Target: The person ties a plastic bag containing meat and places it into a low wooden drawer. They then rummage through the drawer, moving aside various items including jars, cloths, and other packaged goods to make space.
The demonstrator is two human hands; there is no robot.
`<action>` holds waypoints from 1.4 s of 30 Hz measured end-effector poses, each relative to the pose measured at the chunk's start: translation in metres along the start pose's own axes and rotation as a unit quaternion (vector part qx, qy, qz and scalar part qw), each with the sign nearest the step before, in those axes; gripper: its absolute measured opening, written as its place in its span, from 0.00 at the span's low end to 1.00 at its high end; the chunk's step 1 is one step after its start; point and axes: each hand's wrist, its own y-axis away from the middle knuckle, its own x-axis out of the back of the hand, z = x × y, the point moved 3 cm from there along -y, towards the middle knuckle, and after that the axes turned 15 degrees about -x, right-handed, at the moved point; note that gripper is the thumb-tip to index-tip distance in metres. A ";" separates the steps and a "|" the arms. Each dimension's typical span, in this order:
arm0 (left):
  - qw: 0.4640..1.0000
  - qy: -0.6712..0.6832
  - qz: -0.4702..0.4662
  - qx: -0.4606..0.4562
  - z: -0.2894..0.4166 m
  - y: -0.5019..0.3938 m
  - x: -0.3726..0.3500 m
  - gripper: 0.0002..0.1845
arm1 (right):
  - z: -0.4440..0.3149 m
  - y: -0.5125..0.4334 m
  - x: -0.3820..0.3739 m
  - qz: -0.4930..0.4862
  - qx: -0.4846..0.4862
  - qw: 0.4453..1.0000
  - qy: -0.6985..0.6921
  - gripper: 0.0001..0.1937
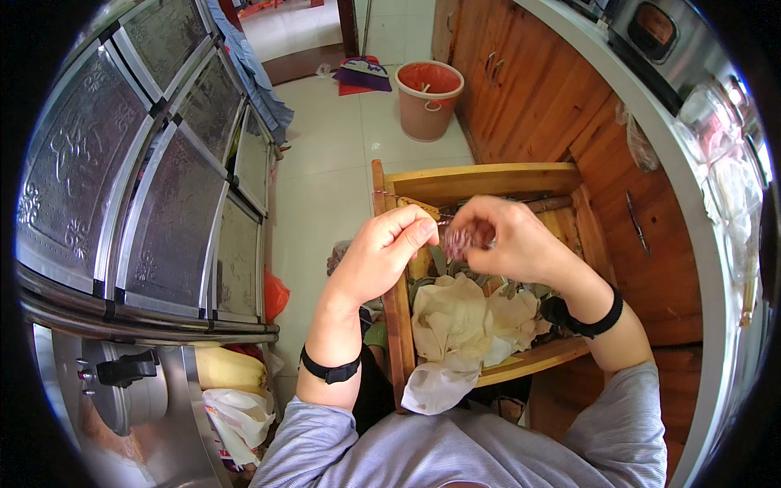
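Note:
A thin red-and-white string [390,194] runs through the pinched thumb and fingers of my left hand [390,244]. Its loose end sticks out to the left, over the drawer's edge. My right hand [509,235] holds a blurred bundle of the same-coloured string [459,243], close to the left fingertips. Both hands are above an open wooden drawer [488,180]. Inside lie a crumpled cream cloth [451,317] and metal utensils [506,288], partly covered. A thin white bag or cloth [440,387] hangs over the drawer's near edge.
Wooden cabinets [537,91] under a pale countertop run along the right. A bin [430,110] and a purple broom [365,74] stand on the tiled floor ahead. Metal-framed cabinet doors [171,213] line the left, with a pressure cooker [125,387] at lower left.

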 end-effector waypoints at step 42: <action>0.993 -0.017 -0.108 0.044 -0.002 -0.003 -0.017 0.16 | -0.011 0.006 0.018 -0.138 -0.061 0.928 -0.341 0.14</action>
